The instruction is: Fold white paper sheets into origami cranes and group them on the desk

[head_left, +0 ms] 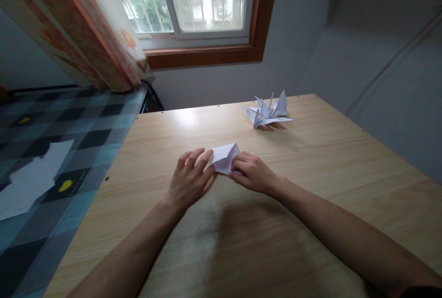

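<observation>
A folded piece of white paper (223,156) is between my two hands, just above or on the wooden table (328,160). One of its flaps stands partly lifted, with an opening facing me. My left hand (192,174) grips the paper's left end, thumb below and fingers curved over the top. At the right end, my right hand (253,172) pinches the paper between thumb and bent fingers. The fingertips of both hands cover parts of the paper's edges.
Several folded paper cranes (267,113) stand together near the table's far edge. To the left, torn white paper (34,178) lies on a checked cloth (103,127). Behind the table are a window (207,3), a wall and a patterned curtain (93,26).
</observation>
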### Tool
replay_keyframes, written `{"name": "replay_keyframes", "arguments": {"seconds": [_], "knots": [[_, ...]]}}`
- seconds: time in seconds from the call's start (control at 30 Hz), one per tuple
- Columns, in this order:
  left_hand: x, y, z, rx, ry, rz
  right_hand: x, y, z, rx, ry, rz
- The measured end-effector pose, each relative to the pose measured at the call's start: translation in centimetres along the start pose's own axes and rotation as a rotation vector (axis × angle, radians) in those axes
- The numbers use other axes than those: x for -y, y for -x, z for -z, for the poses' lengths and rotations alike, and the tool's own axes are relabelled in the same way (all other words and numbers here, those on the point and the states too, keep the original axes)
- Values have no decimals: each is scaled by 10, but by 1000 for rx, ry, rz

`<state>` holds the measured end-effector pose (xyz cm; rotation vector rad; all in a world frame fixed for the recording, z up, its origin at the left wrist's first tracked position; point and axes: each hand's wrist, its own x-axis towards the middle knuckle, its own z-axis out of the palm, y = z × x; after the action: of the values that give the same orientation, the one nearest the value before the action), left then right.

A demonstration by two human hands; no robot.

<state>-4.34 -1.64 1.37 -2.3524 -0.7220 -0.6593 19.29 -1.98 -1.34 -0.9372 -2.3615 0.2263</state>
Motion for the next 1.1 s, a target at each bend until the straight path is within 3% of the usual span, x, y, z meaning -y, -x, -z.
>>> {"name": "replay_keyframes", "arguments": {"seconds": [0.13,0.3,0.5,0.7,0.93,1.1], "knots": [[-1,0,-3,-38,8,15,5,0,-1,4,93,76],[-1,1,-5,-70,51,4,7,-2,-4,-11,181,22],[1,2,-7,-67,139,90,8,-2,-5,-36,91,-38],[5,7,-22,-130,186,243,8,-3,-9,-92,-44,-138],[7,10,-32,16,509,413,6,-2,-12,-19,-91,-86],[14,14,-40,123,832,572,6,-2,-10,37,-150,-150]]}}
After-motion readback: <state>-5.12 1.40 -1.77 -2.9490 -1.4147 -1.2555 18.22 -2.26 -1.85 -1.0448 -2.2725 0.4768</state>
